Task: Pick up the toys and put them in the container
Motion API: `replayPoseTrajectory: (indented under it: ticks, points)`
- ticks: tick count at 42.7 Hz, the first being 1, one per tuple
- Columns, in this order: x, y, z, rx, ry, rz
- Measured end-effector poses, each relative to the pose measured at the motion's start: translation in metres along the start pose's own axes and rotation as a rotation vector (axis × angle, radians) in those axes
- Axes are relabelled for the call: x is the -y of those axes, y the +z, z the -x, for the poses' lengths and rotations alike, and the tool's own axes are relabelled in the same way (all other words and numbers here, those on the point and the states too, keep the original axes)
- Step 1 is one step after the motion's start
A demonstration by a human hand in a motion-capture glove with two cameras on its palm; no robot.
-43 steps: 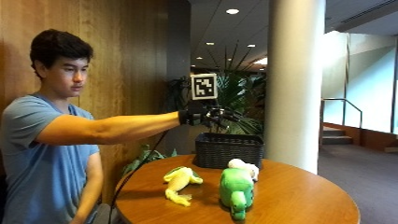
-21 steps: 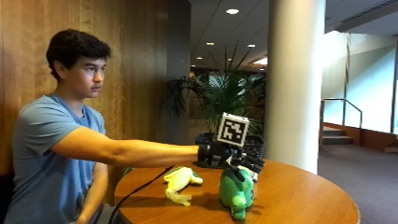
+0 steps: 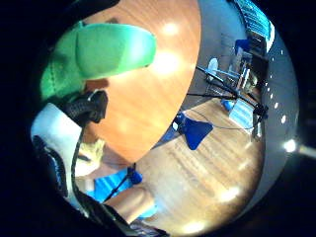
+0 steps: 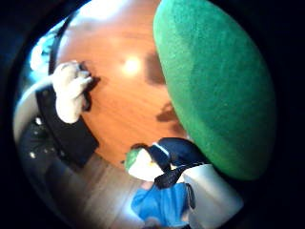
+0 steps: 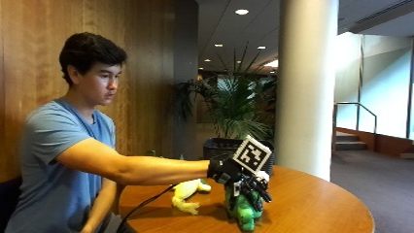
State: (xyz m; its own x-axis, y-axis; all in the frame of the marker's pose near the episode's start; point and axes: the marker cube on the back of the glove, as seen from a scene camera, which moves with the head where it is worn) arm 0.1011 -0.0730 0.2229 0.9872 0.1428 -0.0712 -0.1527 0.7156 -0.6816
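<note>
Gloved right hand (image 5: 240, 180) covers top of green toy (image 5: 244, 212) on round table (image 5: 310, 208); finger curl unclear, grip cannot tell; yellow toy (image 5: 186, 193) just beside; dark basket (image 5: 223, 147) behind, partly hidden

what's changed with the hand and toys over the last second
The gloved right hand has come down from above the dark basket onto the green toy; whether it grips it yet is unclear. The yellow toy, green toy and basket have stayed put.

Round wooden table (image 5: 323, 204), white column (image 5: 305, 82), potted palm (image 5: 236, 104), wood-panelled wall (image 5: 39, 58)
</note>
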Motion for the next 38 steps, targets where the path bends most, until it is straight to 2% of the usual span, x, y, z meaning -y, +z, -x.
replayPoseTrajectory:
  ticks: [6, 16, 29, 35, 38]
  points:
    - [0.003, 0.010, -0.008, 0.070, -0.096, -0.038]
    - [0.005, 0.015, -0.008, 0.184, -0.111, -0.110]
    - [-0.005, 0.017, -0.022, 0.370, -0.103, -0.417]
    - [-0.016, 0.001, -0.027, 0.301, -0.050, -0.481]
    - [-0.030, -0.012, -0.037, 0.277, -0.128, -0.490]
